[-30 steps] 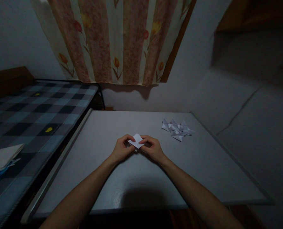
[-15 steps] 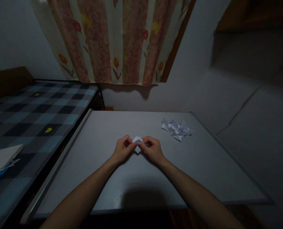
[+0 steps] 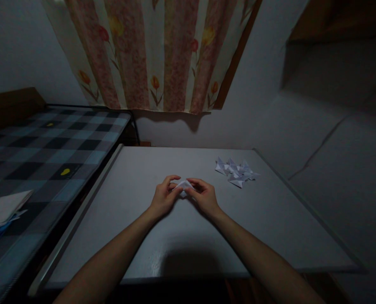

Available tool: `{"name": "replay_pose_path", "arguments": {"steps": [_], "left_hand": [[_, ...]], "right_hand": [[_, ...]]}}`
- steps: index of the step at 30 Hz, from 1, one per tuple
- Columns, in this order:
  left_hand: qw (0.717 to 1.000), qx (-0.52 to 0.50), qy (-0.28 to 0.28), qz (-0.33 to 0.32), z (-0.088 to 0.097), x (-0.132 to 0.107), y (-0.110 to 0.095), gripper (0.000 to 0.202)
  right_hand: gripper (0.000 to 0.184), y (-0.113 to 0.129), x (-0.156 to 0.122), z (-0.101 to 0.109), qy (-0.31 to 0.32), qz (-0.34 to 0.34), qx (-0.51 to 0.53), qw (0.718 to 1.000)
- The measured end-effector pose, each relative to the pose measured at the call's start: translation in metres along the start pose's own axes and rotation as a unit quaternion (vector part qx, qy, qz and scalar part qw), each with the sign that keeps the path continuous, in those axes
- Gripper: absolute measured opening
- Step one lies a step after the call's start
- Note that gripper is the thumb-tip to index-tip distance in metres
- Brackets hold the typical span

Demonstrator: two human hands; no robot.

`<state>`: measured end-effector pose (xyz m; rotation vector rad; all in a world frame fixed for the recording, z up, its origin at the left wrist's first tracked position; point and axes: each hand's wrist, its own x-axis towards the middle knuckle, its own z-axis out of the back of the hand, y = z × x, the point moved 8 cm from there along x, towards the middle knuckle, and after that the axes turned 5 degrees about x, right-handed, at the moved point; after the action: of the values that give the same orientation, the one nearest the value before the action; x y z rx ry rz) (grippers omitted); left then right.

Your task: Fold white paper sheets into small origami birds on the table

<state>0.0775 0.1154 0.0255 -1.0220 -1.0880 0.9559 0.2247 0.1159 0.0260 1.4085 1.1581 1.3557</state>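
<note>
Between my two hands, over the middle of the white table [image 3: 137, 169], is a small piece of folded white paper [image 3: 185, 184] with a peaked top. My left hand [image 3: 165, 195] grips its left side, the thumb on the near face and the index finger arched above. My right hand [image 3: 203, 195] has hold of the right side in much the same way, thumb in front. Fingertips cover parts of the paper's sides. Several folded white paper pieces [image 3: 236, 172] with pointed tips lie in a cluster farther back on the right.
A bed with a checked cover [image 3: 89, 139] runs along the table's left side, with a pale folded item [image 3: 7, 207] on it. Behind the table hangs a tulip-patterned curtain [image 3: 156, 55]. A wall [image 3: 327, 202] borders the right edge.
The paper has gone from a taller, narrower diamond shape to a wider, lower peak. The fingers of both hands have spread and lifted a little, while the thumbs stay on the paper.
</note>
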Motion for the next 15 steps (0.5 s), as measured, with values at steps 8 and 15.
{"name": "replay_pose_path", "arguments": {"steps": [8,15], "left_hand": [[0.992,0.080,-0.051,-0.081,0.012,0.003,-0.009,0.010],[0.999,-0.008,-0.047,-0.027,0.011,0.007,0.004,0.015]], "right_hand": [[0.005,0.016,0.001,0.004,-0.001,0.115,-0.069,0.991],[0.012,0.015,0.002,0.007,0.002,0.127,-0.026,0.992]]}}
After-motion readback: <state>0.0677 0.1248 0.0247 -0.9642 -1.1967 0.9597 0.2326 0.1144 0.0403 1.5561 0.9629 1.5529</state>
